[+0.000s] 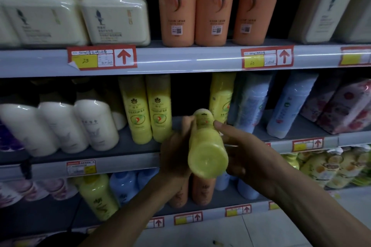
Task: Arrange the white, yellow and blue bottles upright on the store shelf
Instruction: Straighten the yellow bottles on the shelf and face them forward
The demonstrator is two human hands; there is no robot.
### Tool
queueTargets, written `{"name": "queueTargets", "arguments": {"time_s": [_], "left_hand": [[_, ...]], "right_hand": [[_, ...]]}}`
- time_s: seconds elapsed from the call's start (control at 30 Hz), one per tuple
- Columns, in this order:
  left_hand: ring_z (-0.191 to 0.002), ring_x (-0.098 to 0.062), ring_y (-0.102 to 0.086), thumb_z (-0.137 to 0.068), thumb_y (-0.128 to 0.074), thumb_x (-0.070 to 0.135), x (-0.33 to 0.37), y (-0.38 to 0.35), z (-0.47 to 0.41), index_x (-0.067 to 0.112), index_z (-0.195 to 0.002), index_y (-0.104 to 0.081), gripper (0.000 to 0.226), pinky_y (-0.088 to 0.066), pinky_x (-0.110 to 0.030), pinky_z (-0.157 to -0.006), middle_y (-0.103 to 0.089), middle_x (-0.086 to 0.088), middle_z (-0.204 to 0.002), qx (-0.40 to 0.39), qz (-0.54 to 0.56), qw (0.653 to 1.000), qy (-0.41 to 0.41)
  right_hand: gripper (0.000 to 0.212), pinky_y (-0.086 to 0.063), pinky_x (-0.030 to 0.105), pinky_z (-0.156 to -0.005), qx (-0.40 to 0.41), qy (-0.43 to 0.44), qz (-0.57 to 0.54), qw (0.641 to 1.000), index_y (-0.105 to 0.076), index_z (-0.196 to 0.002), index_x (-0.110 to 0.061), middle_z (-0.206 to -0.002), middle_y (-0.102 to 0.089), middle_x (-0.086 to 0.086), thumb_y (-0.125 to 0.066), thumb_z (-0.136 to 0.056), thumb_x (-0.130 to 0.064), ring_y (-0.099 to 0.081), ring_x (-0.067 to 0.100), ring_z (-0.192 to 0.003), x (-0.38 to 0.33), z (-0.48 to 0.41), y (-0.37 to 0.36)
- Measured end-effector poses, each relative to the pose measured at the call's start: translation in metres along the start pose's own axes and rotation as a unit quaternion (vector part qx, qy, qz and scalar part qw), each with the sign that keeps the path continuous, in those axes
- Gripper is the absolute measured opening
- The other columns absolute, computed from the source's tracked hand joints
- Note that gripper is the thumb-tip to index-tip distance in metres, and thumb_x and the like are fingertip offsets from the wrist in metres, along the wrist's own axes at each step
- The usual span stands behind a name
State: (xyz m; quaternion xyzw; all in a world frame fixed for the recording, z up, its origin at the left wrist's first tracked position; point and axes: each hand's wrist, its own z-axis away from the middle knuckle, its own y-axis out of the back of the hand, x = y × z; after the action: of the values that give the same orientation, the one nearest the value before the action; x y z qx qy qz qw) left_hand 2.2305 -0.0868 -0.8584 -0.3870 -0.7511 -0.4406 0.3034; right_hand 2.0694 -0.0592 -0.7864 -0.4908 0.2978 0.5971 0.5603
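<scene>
Nearest, both grips are clamped on one yellow bottle (206, 146). The left grip (176, 156) wraps its fingers round the left side of the smooth plastic barrel. The right grip (247, 152) curls under the right side, thumb pressed on the printed label. The bottle lies tilted and slightly blurred, with its flat round base toward the camera and its rounded upper end pointing at the shelf.

Just beyond the grips runs the grey middle shelf (130, 146), and straight ahead of the held bottle is a dark open gap (190, 96). Left of the gap two upright yellow bottles (149, 110) stand touching each other. On its right stands a third yellow bottle (221, 96), also upright.

Further left of the grips, glossy white bottles (96, 124) with rounded shoulders sit tilted in a close row. To the right, pale blue bottles (289, 106) lean too, beside pink floral packs (345, 108).

Above the grips a pale shelf rail (180, 59) carries red-framed price tags (102, 58). Over it stand tall orange bottles (176, 6) and squarish cream tubs (116, 12) with wide lids.
</scene>
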Motion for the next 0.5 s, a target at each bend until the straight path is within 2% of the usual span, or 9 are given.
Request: {"name": "queueTargets", "arguments": {"time_s": [0.03,0.07,0.1,0.17,0.27,0.33,0.37,0.47,0.5], "left_hand": [[-0.088,0.0,-0.067,-0.101,-0.048,0.062,0.003,0.006,0.001,0.03,-0.126,-0.063,0.043,-0.054,-0.028,-0.078,-0.074,0.006,-0.098,0.001,-0.034,0.997,-0.067],[-0.089,-0.006,-0.065,-0.095,-0.053,0.064,0.002,0.01,0.0,0.021,-0.134,-0.058,0.058,-0.052,-0.029,-0.075,-0.074,0.002,-0.105,0.002,-0.08,0.989,-0.126],[-0.089,-0.007,-0.062,-0.091,-0.059,0.059,-0.001,0.013,0.0,0.018,-0.139,-0.053,0.063,-0.051,-0.029,-0.074,-0.073,0.0,-0.107,0.006,-0.125,0.976,-0.176],[-0.092,-0.011,-0.063,-0.091,-0.059,0.05,-0.001,0.017,-0.002,0.024,-0.145,-0.04,0.063,-0.054,-0.033,-0.077,-0.073,-0.002,-0.111,-0.007,-0.151,0.97,-0.19],[-0.093,-0.018,-0.069,-0.098,-0.057,0.031,-0.002,0.02,-0.01,0.04,-0.157,-0.02,0.071,-0.058,-0.043,-0.077,-0.069,0.005,-0.118,-0.038,-0.117,0.987,-0.104],[-0.086,-0.014,-0.069,-0.098,-0.062,0.011,-0.002,0.024,-0.012,0.036,-0.153,-0.037,0.065,-0.057,-0.041,-0.077,-0.069,0.012,-0.104,-0.03,-0.032,0.999,-0.026],[-0.083,-0.013,-0.07,-0.098,-0.064,0.007,-0.002,0.026,-0.013,0.032,-0.142,-0.05,0.053,-0.057,-0.04,-0.077,-0.071,0.011,-0.095,-0.025,0.024,0.999,0.017],[-0.086,-0.016,-0.074,-0.105,-0.06,0.019,0.009,0.03,-0.01,0.022,-0.111,-0.069,0.012,-0.06,-0.045,-0.082,-0.077,0.001,-0.089,-0.055,0.124,0.984,0.113],[-0.089,-0.021,-0.074,-0.107,-0.056,0.023,0.013,0.031,-0.009,0.015,-0.107,-0.072,0.018,-0.059,-0.048,-0.085,-0.077,-0.007,-0.092,-0.073,0.128,0.982,0.117]], "right_hand": [[0.036,-0.03,0.019,-0.04,-0.005,-0.006,-0.02,1.0,-0.066,-0.097,-0.012,-0.066,-0.063,0.0,-0.07,-0.089,-0.046,-0.053,0.007,-0.046,0.001,0.003,-0.001],[0.038,-0.029,0.018,-0.038,-0.011,-0.01,-0.031,0.999,-0.068,-0.1,-0.008,-0.068,-0.065,0.001,-0.072,-0.087,-0.044,-0.053,0.008,-0.047,0.003,0.007,-0.001],[0.04,-0.028,0.018,-0.038,-0.018,-0.013,-0.033,0.999,-0.069,-0.105,-0.007,-0.071,-0.068,0.002,-0.074,-0.084,-0.041,-0.055,0.008,-0.049,0.006,0.01,-0.002],[0.041,-0.03,0.018,-0.04,-0.026,-0.015,-0.034,0.999,-0.073,-0.109,-0.007,-0.084,-0.075,0.007,-0.077,-0.08,-0.035,-0.062,0.011,-0.058,0.013,0.016,-0.003],[0.042,-0.032,0.023,-0.048,-0.021,-0.002,-0.023,1.0,-0.075,-0.105,-0.007,-0.097,-0.074,0.014,-0.086,-0.072,-0.029,-0.061,0.022,-0.076,0.024,0.019,-0.003],[0.037,-0.027,0.028,-0.052,-0.015,0.018,-0.011,1.0,-0.079,-0.098,-0.011,-0.099,-0.072,0.017,-0.087,-0.068,-0.03,-0.057,0.026,-0.084,0.029,0.02,-0.005],[0.03,-0.026,0.029,-0.053,-0.016,0.03,-0.007,0.999,-0.082,-0.094,-0.015,-0.101,-0.074,0.017,-0.087,-0.069,-0.03,-0.058,0.026,-0.085,0.029,0.019,-0.005],[0.034,-0.025,0.03,-0.057,-0.022,0.073,0.018,0.997,-0.082,-0.105,-0.022,-0.115,-0.078,0.013,-0.084,-0.071,-0.028,-0.061,0.024,-0.09,0.025,0.017,-0.005],[0.039,-0.029,0.029,-0.057,-0.021,0.09,0.025,0.995,-0.08,-0.111,-0.024,-0.115,-0.078,0.012,-0.084,-0.072,-0.025,-0.061,0.024,-0.091,0.023,0.015,-0.003]]}}
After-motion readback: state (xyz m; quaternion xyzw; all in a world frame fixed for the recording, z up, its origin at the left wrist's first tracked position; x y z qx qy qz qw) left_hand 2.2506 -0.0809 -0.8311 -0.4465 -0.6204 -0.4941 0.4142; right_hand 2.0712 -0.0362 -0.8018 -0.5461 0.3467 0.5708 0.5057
